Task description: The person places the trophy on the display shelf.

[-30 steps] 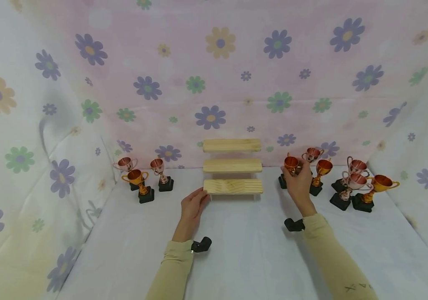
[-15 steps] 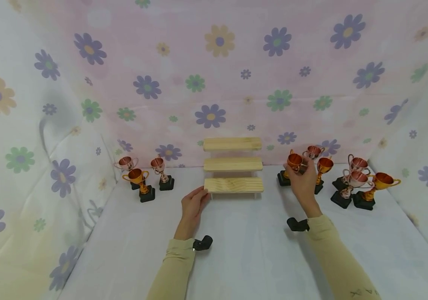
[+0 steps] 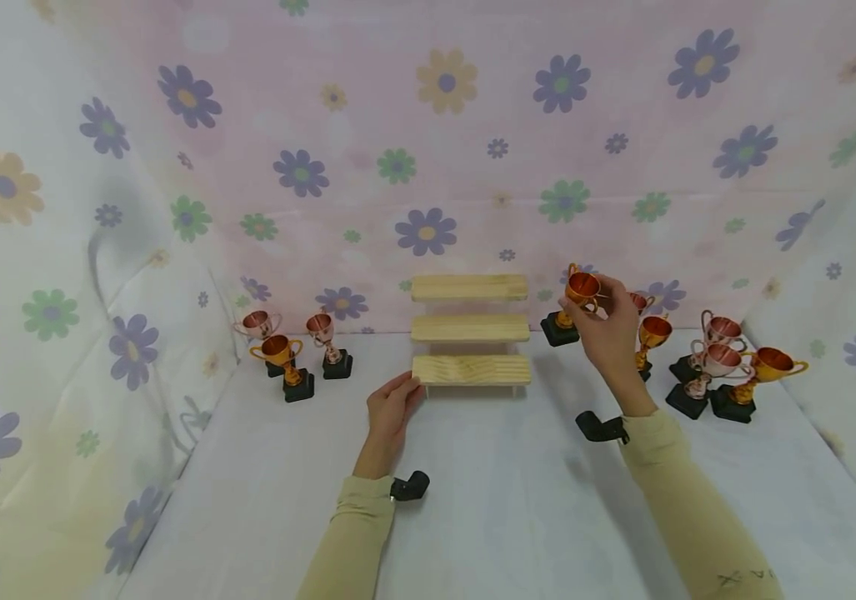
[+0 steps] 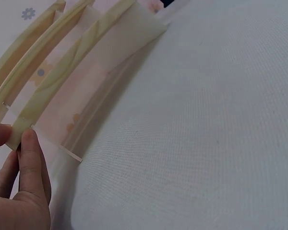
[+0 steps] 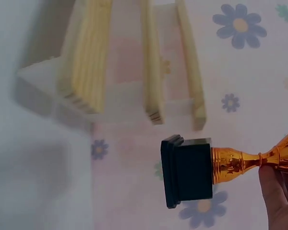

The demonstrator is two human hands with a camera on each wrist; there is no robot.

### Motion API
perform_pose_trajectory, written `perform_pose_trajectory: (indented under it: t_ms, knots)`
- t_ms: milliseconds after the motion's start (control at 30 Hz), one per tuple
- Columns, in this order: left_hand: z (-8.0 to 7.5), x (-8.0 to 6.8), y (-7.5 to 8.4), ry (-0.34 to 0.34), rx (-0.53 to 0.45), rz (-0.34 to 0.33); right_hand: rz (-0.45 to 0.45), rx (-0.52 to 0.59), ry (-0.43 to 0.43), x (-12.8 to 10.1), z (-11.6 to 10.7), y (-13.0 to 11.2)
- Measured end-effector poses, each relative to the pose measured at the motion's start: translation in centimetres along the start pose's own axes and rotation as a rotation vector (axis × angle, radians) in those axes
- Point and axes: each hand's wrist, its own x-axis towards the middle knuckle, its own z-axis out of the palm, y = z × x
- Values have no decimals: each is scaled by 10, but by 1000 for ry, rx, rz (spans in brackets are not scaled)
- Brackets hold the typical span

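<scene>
Landmark: three-step wooden riser [image 3: 469, 333], standing mid-table against the flowered backdrop [image 3: 428, 125].

Well left of the riser: three small trophies [image 3: 288, 346] on black bases, grouped close together, upright, on the white tablecloth [image 3: 473, 500].

Just left of the riser: left hand [image 3: 390, 412], palm low on the cloth. Thumb and fingers [image 4: 32, 158] pinch the left end of the bottom step; the left wrist view shows fingertip and thumb pressed on either side of the board's corner. Cream sleeve [image 3: 356, 533] and a black wrist mount [image 3: 408, 486] trail back from it.

Just right of the riser: right hand [image 3: 611, 333], raised off the table, fingers curled round the cup of a gold trophy [image 3: 576, 300]. Trophy is held clear of the cloth, roughly upright with a slight tilt, its black base hanging level with the middle step and its cup level with the top step, close beside the riser's right end but not touching. Right wrist view confirms: black base and gold stem in the air, the three step ends behind it, fingers on the cup end.

Farther right of the riser: a cluster of trophies [image 3: 720, 367], gold and pinkish copper, standing on the cloth; two more partly hidden behind the right hand.
</scene>
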Motion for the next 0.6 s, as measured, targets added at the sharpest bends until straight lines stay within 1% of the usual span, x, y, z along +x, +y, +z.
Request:
perform_pose_trajectory:
  t_ms: [133, 267, 400, 500, 600]
  knots:
    - [0, -1, 0, 4, -6, -6, -62, 26, -39, 12, 4, -15]
    - [0, 0, 1, 8, -6, -7, -111, 75, -88, 23, 11, -28]
    - [0, 0, 1, 12, -7, -8, -143, 148, -168, 34, 21, -40]
    - [-1, 0, 0, 12, -11, -2, -166, 183, -230, 37, 27, -59]
    - [0, 0, -1, 17, -15, 6, -159, 217, -288, 39, 33, -75]
